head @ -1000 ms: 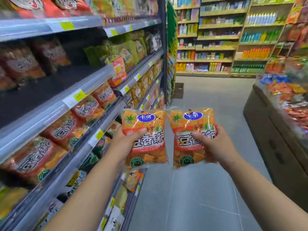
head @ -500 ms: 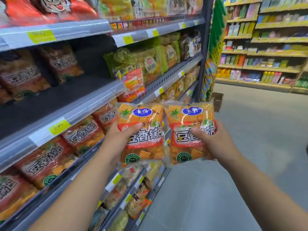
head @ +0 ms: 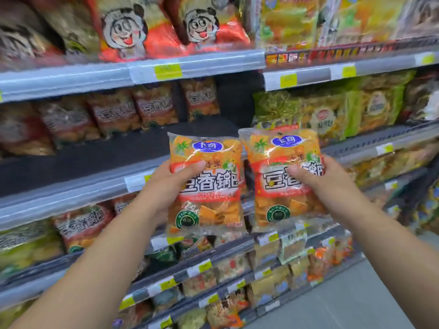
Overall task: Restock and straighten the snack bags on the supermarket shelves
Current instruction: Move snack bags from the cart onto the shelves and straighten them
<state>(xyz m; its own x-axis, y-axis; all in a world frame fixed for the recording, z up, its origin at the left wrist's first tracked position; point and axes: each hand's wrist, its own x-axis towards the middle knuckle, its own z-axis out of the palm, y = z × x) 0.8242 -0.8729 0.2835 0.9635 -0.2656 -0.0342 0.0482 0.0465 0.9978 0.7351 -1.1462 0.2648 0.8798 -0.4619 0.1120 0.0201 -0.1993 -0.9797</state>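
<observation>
Gripping left snack bag point(head: 209, 186) in left hand point(head: 174, 184), right snack bag point(head: 280, 162) in right hand point(head: 320, 180), both upright, adjacent.

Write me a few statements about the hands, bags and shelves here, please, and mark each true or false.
1. The left hand and the right hand each grip one orange bag, the left bag and the right bag. True.
2. The two bags are different products. False: they carry the same print.
3. The shelf behind them is bare along its front. True.
4. Both bags already rest on that shelf. False: they are held in front of it.
5. The panda bags sit below the hands. False: they are on the shelf above.
</observation>
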